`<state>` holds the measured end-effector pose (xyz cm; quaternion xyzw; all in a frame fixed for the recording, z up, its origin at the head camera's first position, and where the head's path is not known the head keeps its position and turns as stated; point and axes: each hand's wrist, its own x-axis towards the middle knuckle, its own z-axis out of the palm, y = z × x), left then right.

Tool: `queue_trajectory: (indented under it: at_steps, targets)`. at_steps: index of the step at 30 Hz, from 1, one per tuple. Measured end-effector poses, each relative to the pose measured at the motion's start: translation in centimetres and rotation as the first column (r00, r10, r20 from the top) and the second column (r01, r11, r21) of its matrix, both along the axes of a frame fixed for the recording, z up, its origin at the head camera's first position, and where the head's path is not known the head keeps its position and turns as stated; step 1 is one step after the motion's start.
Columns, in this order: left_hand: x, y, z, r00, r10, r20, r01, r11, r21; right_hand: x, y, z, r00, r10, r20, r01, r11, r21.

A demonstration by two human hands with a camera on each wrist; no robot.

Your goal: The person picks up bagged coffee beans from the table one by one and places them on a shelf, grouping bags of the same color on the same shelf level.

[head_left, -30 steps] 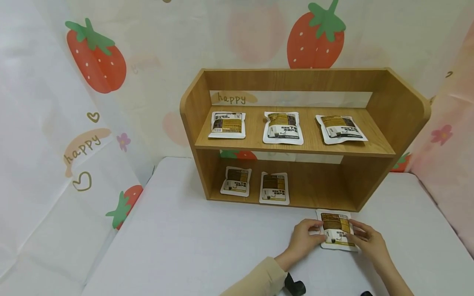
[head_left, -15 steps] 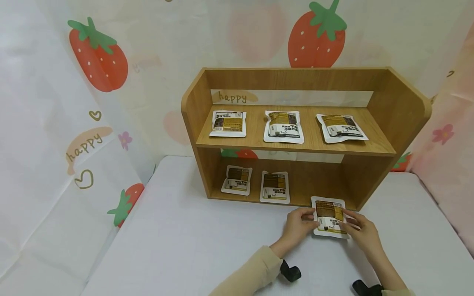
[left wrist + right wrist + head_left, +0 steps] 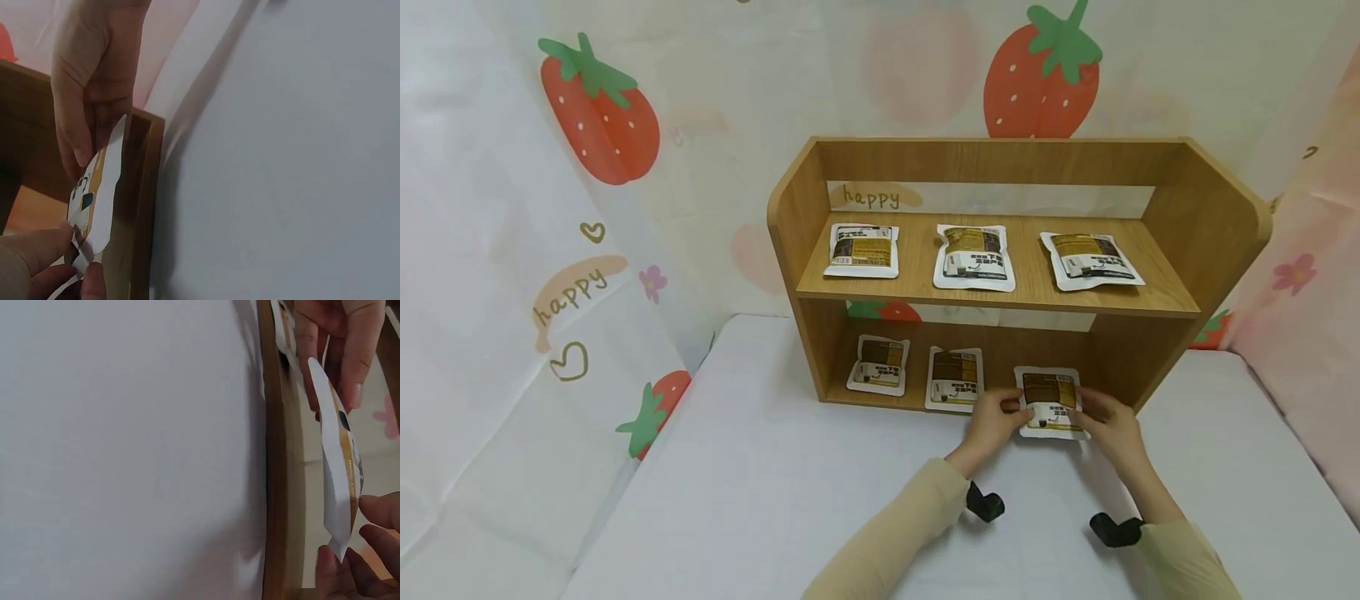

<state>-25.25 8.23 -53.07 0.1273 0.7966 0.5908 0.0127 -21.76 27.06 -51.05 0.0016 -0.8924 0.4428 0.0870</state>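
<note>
Both hands hold one flat white packet [image 3: 1051, 402] with a brown and gold label, at the front of the lower shelf's right part. My left hand [image 3: 992, 427] pinches its left edge, thumb on the printed face. The right hand [image 3: 1111, 427] pinches the opposite edge. In the left wrist view the packet [image 3: 100, 194] stands tilted between the fingers, over the shelf's front edge. The right wrist view shows the packet [image 3: 337, 456] edge-on, with fingers at both ends. Just left of it on the lower shelf lies a similar packet [image 3: 955, 377].
A two-tier wooden shelf [image 3: 1000, 305] stands on the white-covered table [image 3: 737, 483]. Its upper tier bears a left packet [image 3: 862, 250], a middle packet [image 3: 974, 257] and a right packet [image 3: 1092, 260]. Another packet [image 3: 878, 365] lies at the lower left. A strawberry-print cloth [image 3: 700, 100] hangs behind.
Both hands have carried the packet from the table in front of the shelf forward and slightly left, to the lower tier's front edge. The other packets stay in place.
</note>
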Motion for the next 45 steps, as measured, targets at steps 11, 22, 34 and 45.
queue_trajectory:
  at_steps: [11, 22, 34, 45]
  targets:
    - [-1.7, 0.6, 0.1, 0.999, 0.032, -0.031, -0.035, 0.991, -0.129, -3.0, -0.3, -1.0, 0.993, -0.052, 0.108, 0.054, 0.998, -0.022]
    - [-1.9, 1.4, -0.1, 0.997, 0.061, -0.055, -0.07, 0.981, -0.18, -4.4, -0.6, -1.9, 0.992, -0.046, 0.116, 0.051, 0.998, -0.041]
    - [-1.7, 0.8, -0.3, 0.981, -0.047, -0.188, -0.005, 0.964, -0.267, -3.7, -1.2, -1.7, 1.0, -0.018, -0.012, 0.018, 0.999, 0.041]
    - [0.2, -0.5, -0.1, 0.953, -0.181, -0.242, 0.083, 0.927, -0.365, -1.1, 0.1, -2.3, 0.993, 0.019, -0.117, -0.009, 0.996, 0.087]
